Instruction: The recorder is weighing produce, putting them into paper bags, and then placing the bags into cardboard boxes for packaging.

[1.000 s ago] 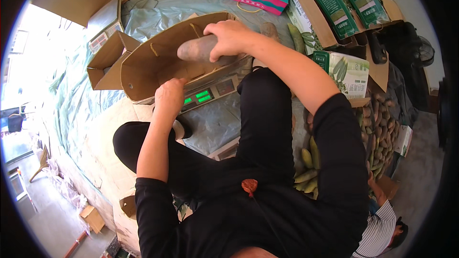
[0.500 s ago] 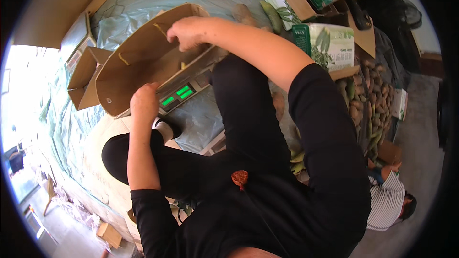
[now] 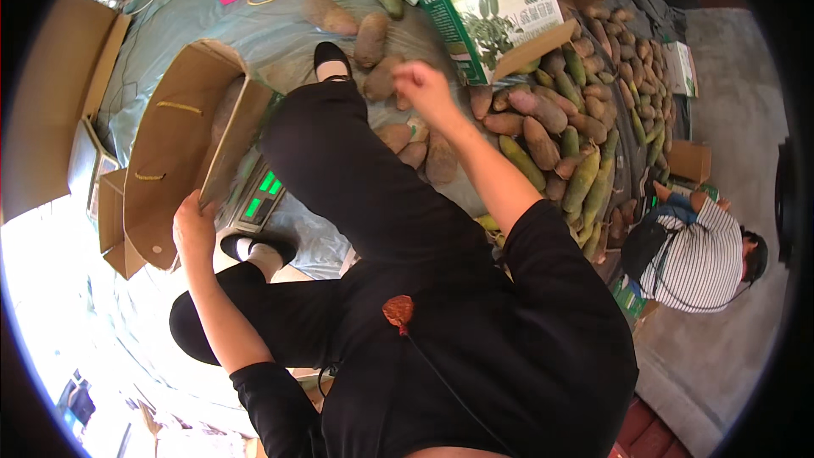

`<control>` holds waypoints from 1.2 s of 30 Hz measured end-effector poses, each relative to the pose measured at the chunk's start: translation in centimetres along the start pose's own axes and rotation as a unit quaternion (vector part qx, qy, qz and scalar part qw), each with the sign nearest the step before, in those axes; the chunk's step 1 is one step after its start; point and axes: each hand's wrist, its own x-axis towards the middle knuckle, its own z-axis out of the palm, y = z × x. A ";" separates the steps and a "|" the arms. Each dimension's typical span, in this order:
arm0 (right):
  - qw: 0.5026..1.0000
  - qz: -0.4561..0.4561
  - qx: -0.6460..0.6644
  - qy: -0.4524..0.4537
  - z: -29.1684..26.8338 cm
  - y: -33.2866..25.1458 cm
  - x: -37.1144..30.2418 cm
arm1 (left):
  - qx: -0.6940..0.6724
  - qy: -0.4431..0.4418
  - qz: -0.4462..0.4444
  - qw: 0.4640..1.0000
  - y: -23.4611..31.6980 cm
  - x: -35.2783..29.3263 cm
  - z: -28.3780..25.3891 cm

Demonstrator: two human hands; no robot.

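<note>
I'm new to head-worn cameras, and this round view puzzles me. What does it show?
No machine here: a person's two bare hands, seen through a downward-looking fisheye camera on their head, which bends straight edges. The left hand holds the rim of an open brown cardboard box; a grey scale with green-lit displays shows beside it. The blurred right hand is by a brown oblong vegetable; whether it grips it is unclear. On the greenish-grey plastic sheet lie more oblong vegetables, brown and green.

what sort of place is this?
Probably a small produce-packing area, perhaps a storeroom. It shows in the heap of oblong brown and green vegetables, the digital scale with its lit green display, and the open cardboard box with cord handles.
</note>
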 end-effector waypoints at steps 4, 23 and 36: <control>0.968 0.092 -0.230 -0.039 -2.7 12.2 -7.1 | -0.030 0.003 0.022 0.999 0.6 0.3 0.3; 0.660 0.232 -0.580 0.418 -30.7 5.4 -13.3 | -0.037 -0.001 0.008 0.999 0.5 0.2 0.1; 0.838 0.259 -0.431 0.213 -32.0 11.9 -14.4 | -0.032 -0.001 0.003 0.999 0.5 0.1 0.6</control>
